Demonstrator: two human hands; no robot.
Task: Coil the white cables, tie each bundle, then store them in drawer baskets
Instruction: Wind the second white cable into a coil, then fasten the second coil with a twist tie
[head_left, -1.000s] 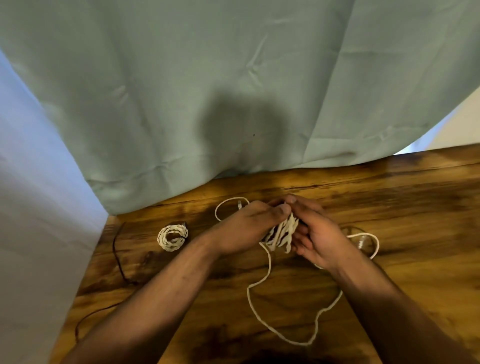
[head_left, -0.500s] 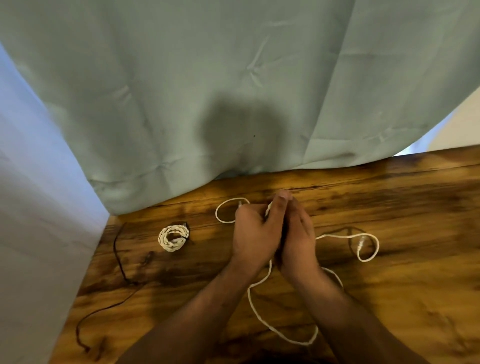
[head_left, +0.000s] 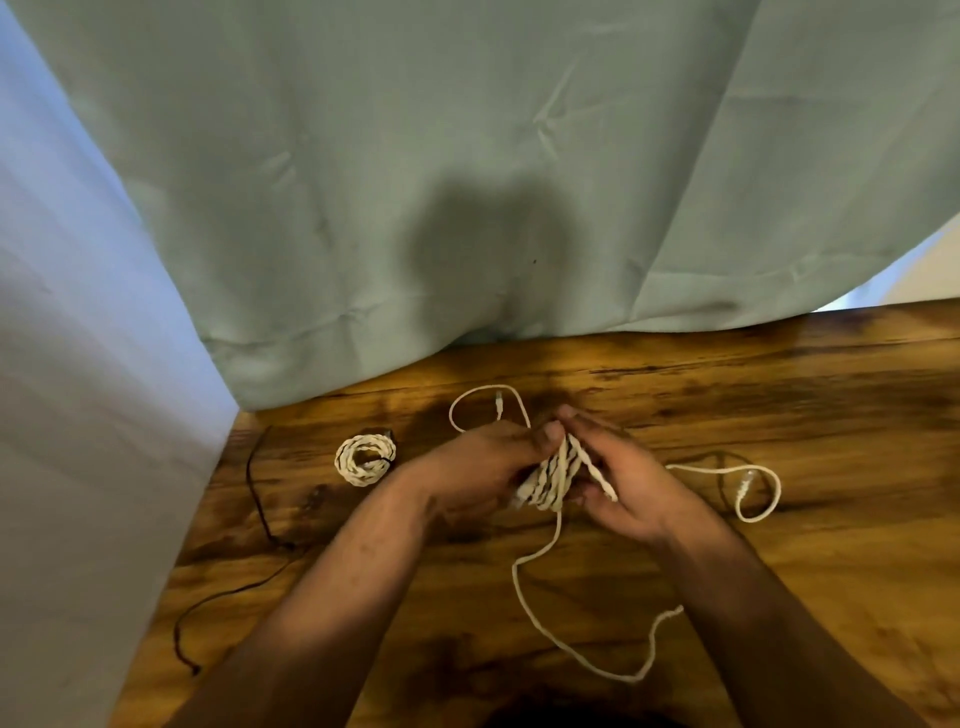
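A half-wound bundle of white braided cable sits between my two hands above the wooden table. My left hand grips the bundle from the left. My right hand holds it from the right with a strand running over its fingers. Loose cable trails toward me in a long loop. One plug end lies beyond my hands, another plug end lies to the right. A finished white coil rests on the table to the left.
A thin dark cord snakes along the table's left edge. A pale green curtain hangs over the table's far side, and a white wall stands at the left. No drawer baskets are in view.
My hands were pressed together half a second ago; they have parted, showing the wound bundle between them. The right-hand loose loop has shortened a little.
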